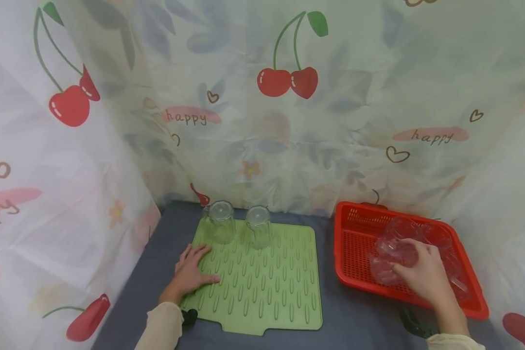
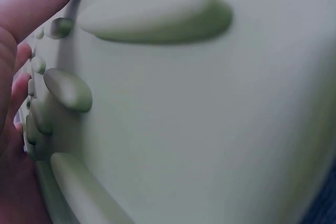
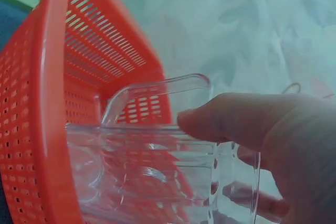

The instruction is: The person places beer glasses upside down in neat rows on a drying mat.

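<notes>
My left hand (image 1: 191, 273) lies flat with fingers spread on the left edge of a green ribbed drying mat (image 1: 262, 282); the left wrist view shows the mat's raised ridges (image 2: 152, 17) close up beside my palm (image 2: 13, 77). Two clear glasses (image 1: 220, 221) (image 1: 259, 225) stand upside down at the mat's far edge. My right hand (image 1: 422, 272) reaches into a red plastic basket (image 1: 354, 233) and grips a clear glass mug (image 1: 391, 253). In the right wrist view my thumb (image 3: 236, 119) presses the mug's rim (image 3: 157, 129) near its handle (image 3: 152, 87).
Several more clear glasses (image 1: 437, 238) lie in the basket. A dark grey tabletop (image 1: 157, 248) carries mat and basket. A cherry-print curtain (image 1: 288, 97) closes off the back and both sides.
</notes>
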The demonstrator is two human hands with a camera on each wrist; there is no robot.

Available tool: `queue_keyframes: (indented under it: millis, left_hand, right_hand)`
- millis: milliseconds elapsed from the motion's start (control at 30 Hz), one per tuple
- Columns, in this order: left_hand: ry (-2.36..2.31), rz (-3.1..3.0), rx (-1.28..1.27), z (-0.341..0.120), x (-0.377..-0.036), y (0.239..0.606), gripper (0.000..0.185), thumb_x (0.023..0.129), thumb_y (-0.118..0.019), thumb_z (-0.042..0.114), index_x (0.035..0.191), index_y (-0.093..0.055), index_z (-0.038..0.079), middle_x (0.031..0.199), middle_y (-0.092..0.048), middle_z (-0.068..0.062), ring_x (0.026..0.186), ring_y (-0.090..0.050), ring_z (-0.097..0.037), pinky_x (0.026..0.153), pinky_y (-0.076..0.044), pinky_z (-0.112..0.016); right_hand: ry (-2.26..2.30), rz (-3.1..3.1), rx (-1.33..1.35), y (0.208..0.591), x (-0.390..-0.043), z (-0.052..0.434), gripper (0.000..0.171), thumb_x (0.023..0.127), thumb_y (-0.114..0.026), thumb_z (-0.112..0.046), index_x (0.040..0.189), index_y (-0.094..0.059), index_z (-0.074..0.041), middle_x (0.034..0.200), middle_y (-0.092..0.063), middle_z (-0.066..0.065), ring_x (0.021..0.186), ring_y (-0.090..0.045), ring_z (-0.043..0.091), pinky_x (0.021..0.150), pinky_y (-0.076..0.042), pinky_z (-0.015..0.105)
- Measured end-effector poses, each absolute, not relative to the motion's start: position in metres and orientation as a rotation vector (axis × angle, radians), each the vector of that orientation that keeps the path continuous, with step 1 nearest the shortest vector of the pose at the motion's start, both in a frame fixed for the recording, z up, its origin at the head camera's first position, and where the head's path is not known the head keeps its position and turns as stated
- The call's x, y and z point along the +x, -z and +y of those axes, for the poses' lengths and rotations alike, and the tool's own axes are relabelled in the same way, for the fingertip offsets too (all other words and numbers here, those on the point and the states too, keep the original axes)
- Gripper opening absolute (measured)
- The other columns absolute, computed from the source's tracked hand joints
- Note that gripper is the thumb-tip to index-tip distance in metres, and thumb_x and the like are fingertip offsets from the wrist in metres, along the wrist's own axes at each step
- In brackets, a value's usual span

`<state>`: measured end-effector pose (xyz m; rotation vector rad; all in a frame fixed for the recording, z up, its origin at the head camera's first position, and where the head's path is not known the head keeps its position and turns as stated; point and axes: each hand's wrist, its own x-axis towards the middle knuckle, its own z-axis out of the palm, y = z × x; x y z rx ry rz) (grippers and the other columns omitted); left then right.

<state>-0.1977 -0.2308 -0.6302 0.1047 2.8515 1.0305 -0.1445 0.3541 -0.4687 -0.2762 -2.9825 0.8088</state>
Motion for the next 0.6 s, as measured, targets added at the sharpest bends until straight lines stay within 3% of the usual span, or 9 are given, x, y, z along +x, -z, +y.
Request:
queue_keyframes:
  millis: [467,533,600]
  left_hand:
    - [-0.975,2.892,0.142,-0.23,-0.193,0.625,0.101,0.071,-0.087,0.059,0.155,-0.047,0.021,0.168,-0.029,-0.01,0.157,-0.006,-0.045,0.115,-0.017,-0.076]
    - [-0.97,2.882,0.138,-0.23,-0.193,0.625,0.101,0.071,-0.087,0.06,0.155,-0.046,0.022,0.169,-0.028,-0.009,0.158,-0.005,-0.044,0.115,-0.017,-0.076]
    - [-0.963,2.878,0.136,-0.23,-0.194,0.626,0.101,0.071,-0.086,0.061,0.155,-0.045,0.023,0.169,-0.027,-0.009,0.158,-0.005,-0.044,0.116,-0.017,-0.076]
  right_hand:
    - [-0.823,-2.721,-0.246,0.452,-0.132,0.333,0.076,0.084,-0.084,-0.034,0.144,-0.048,-0.003,0.137,-0.043,0.031,0.117,-0.043,0.047,0.084,-0.049,0.068]
    - [-0.809,-2.692,-0.225,0.45,-0.131,0.332,0.075,0.084,-0.085,-0.033,0.143,-0.05,-0.003,0.135,-0.044,0.03,0.116,-0.044,0.045,0.081,-0.05,0.064]
    - [-0.807,-2.661,-0.206,0.449,-0.13,0.33,0.073,0.083,-0.086,-0.033,0.141,-0.052,-0.004,0.133,-0.047,0.028,0.114,-0.045,0.043,0.077,-0.052,0.05]
